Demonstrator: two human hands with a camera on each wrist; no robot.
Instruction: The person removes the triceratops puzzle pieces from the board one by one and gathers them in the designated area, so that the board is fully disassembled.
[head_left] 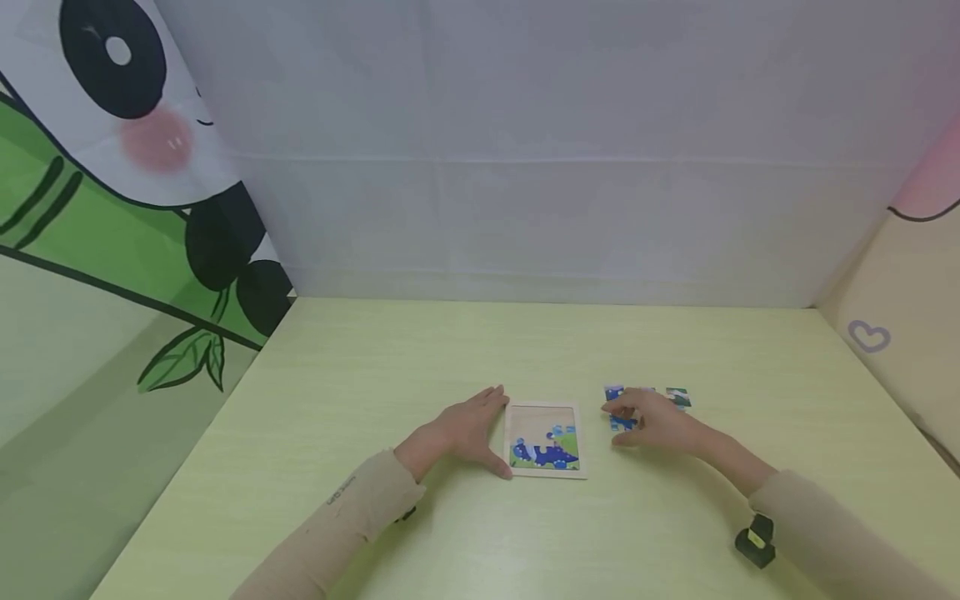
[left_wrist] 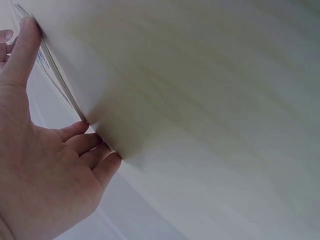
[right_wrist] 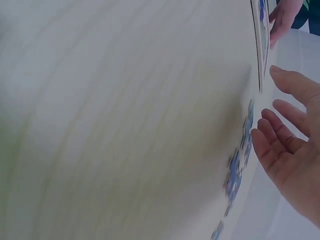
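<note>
A small square jigsaw puzzle tray point(head_left: 582, 442) lies flat on the table, with a blue dinosaur picture filling its lower part and bare wood above. My left hand point(head_left: 468, 427) rests at the tray's left side, thumb by the lower corner and fingers by the upper one. In the left wrist view, the left thumb point(left_wrist: 26, 50) touches the tray's edge. Over the loose puzzle pieces point(right_wrist: 233, 175) right of the tray hovers my right hand point(head_left: 660, 422), thumb and fingers apart, nothing visible between them. That hand partly hides the pieces in the head view.
One loose piece with green and white point(head_left: 678, 396) lies just beyond the right hand. The pale wooden table point(head_left: 420, 350) ends at a white backdrop point(head_left: 525, 225). Printed side panels stand left and right. A black wrist device point(head_left: 756, 540) hangs below the right sleeve.
</note>
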